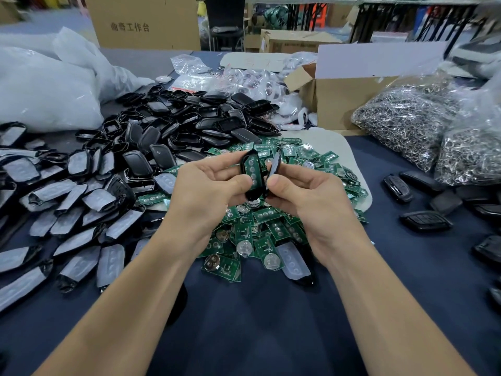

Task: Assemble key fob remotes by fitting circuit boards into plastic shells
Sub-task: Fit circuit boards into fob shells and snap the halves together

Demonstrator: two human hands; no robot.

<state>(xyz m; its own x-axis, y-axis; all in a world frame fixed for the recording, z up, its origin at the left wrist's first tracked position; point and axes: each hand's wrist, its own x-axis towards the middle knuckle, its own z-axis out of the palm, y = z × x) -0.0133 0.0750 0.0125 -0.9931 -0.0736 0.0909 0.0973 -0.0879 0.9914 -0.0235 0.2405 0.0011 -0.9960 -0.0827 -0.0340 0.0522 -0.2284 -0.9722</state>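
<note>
1. Surroundings. A dark blue table cover (257, 321) lay nearest the person, and both forearms crossed it from 6 o'clock. Past the wrists, a heap of green circuit boards (271, 229) occupied the centre. The hands and wrists hid the middle of this heap. One translucent button pad (294, 263) rested on the heap's near edge at 5 o'clock.

At 9 o'clock lay a spread of black shells fitted with grey pads (67, 202). At 3 o'clock, well apart from the boards, lay several closed black fobs (425, 221). A pile of empty black shells (189, 123) sat beyond the boards at 11 o'clock and touched their far edge. Clear bags of metal rings (406, 123) sat at 2 o'clock, with an open cardboard box (349, 101) just beside them. White plastic bags (46, 88) filled the 10 o'clock corner. A printed carton (143, 23) stood farthest off at 12 o'clock.

2. Hands. Both hands were raised above the board heap.

The left hand (206, 191) gripped a shell half (252, 172) with curled fingers, and the thumb pressed on its lower edge. A green board was seated inside this shell and faced the person.

The right hand (306, 202) pinched a second shell part (273, 166) between thumb and fingers. This part was held edge-on, just beside the first at its 3 o'clock side. Contact between the two parts could not be determined.
</note>
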